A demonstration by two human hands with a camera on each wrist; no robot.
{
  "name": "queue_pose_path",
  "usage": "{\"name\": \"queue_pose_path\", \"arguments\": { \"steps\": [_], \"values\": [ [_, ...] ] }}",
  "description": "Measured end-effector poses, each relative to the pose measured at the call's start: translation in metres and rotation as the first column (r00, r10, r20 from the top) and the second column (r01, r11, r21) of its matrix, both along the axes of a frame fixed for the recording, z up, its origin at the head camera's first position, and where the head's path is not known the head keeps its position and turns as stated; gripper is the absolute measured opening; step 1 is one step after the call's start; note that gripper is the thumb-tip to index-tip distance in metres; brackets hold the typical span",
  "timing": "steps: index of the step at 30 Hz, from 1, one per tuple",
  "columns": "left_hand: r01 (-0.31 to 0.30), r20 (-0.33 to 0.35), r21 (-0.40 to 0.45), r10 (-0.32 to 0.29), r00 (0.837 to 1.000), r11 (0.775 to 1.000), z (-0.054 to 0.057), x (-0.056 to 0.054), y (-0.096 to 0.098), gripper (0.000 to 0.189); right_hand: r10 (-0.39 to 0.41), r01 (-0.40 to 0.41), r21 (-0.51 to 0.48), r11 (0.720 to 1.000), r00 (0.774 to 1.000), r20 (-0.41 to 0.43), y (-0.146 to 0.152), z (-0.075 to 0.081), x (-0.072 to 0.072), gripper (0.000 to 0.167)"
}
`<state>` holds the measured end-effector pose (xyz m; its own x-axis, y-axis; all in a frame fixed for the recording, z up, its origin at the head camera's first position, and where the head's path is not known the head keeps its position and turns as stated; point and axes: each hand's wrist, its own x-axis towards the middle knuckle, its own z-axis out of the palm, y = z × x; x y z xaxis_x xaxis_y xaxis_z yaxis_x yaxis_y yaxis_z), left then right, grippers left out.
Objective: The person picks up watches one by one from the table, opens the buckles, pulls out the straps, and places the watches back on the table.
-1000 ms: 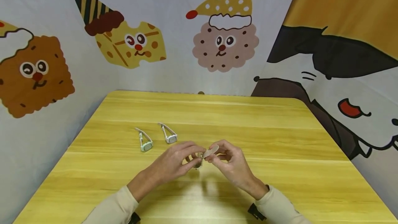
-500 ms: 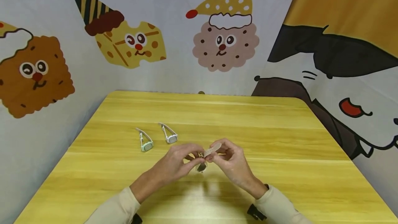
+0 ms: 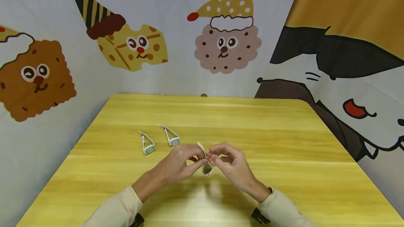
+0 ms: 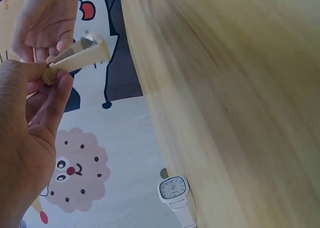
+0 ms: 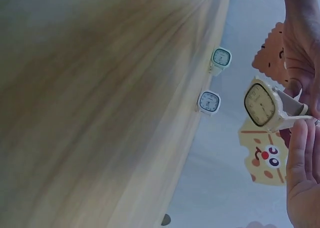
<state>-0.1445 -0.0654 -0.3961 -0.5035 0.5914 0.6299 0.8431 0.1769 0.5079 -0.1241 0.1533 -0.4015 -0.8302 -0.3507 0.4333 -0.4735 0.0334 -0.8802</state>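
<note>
Both hands meet over the table's near middle around a cream wristwatch (image 3: 207, 169), held above the wood with its case hanging below the fingers. My left hand (image 3: 180, 162) pinches the strap near the buckle between thumb and fingertips. From the other side, my right hand (image 3: 235, 164) pinches at the same joint of the strap. A free strap end sticks up between the hands. In the right wrist view the cream watch face (image 5: 260, 105) points toward the table side, its strap closed into a loop. Fingers partly hide the buckle.
On the wooden table (image 3: 268, 132), a mint-green watch (image 3: 149, 149) and a white watch (image 3: 174, 141) stand left of the hands, straps looped. Behind the table hangs a white cloth (image 3: 183, 80) printed with cartoon food.
The strap's free end, earlier lying toward the upper right in my right fingers, now points up and left between the hands. The watch case has shifted slightly right and down.
</note>
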Motion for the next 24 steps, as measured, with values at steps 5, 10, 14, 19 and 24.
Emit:
{"name": "queue_pose_path", "arguments": {
  "steps": [5,10,14,19,24],
  "values": [
    [-0.009,0.038,0.013,0.008,0.999,1.000,-0.0021,0.0026,-0.0001,0.012,-0.017,0.020,0.059,0.998,0.998,-0.055,-0.0008,-0.0025,0.0007,0.020],
    [-0.036,0.020,0.036,0.036,0.999,0.999,-0.0024,0.0039,-0.0007,0.010,0.027,-0.022,0.082,0.996,0.997,-0.068,-0.0006,-0.0071,-0.0006,0.023],
    [-0.065,-0.013,0.044,0.066,0.998,0.997,-0.0028,0.0038,-0.0028,0.008,0.057,-0.053,0.079,0.995,0.997,-0.052,-0.0015,-0.0101,-0.0014,0.019],
    [-0.115,-0.047,0.040,0.117,0.992,0.993,-0.0027,0.0033,-0.0044,0.004,0.073,-0.068,0.093,0.993,0.996,-0.052,-0.0032,-0.0101,-0.0026,0.018],
    [-0.129,-0.058,0.053,0.132,0.990,0.990,-0.0028,0.0027,-0.0055,0.003,0.062,-0.053,0.102,0.993,0.994,-0.088,-0.0039,-0.0079,-0.0041,0.017]
  ]
}}
